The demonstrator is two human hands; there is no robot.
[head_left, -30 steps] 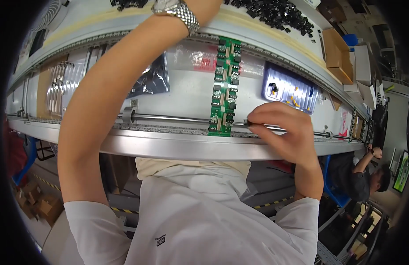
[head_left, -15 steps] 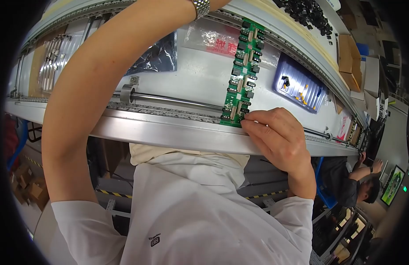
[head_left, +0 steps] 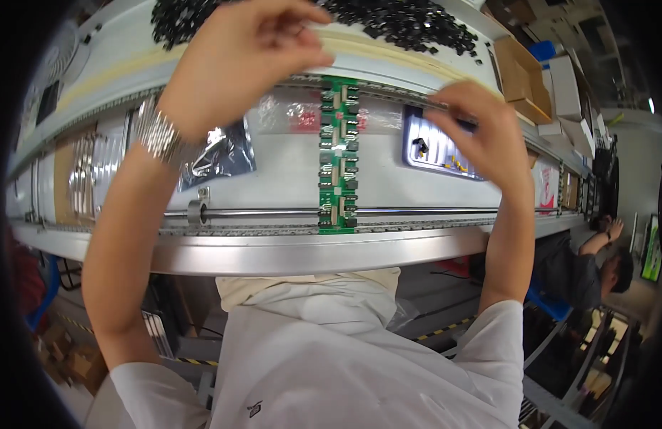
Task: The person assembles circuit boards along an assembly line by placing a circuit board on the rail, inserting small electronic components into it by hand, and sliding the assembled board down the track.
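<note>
A long green circuit board (head_left: 338, 154) spans the two rails of the metal frame. Black parts and pale connectors line its length. My left hand (head_left: 245, 61), wearing a metal-band watch (head_left: 156, 132), is raised near the far rail beside the heap of small black parts (head_left: 406, 25). Its thumb and forefinger are apart, the other fingers curl, and motion blurs it. My right hand (head_left: 491, 136) hovers above the far right of the frame, off the board. Thumb and forefinger stand apart there, with nothing visible between them.
Under the rails lie a clear tray (head_left: 409, 154) with black and yellow parts, a silvery bag (head_left: 231, 154) and plastic film (head_left: 291, 118). A steel rod (head_left: 274, 214) runs along the near side. Cardboard boxes (head_left: 520, 79) stand far right, and another person (head_left: 577, 268) sits beyond.
My right hand has left the board's near end and moved up and to the right. My left hand has come back into view at the far side. The board now appears further left.
</note>
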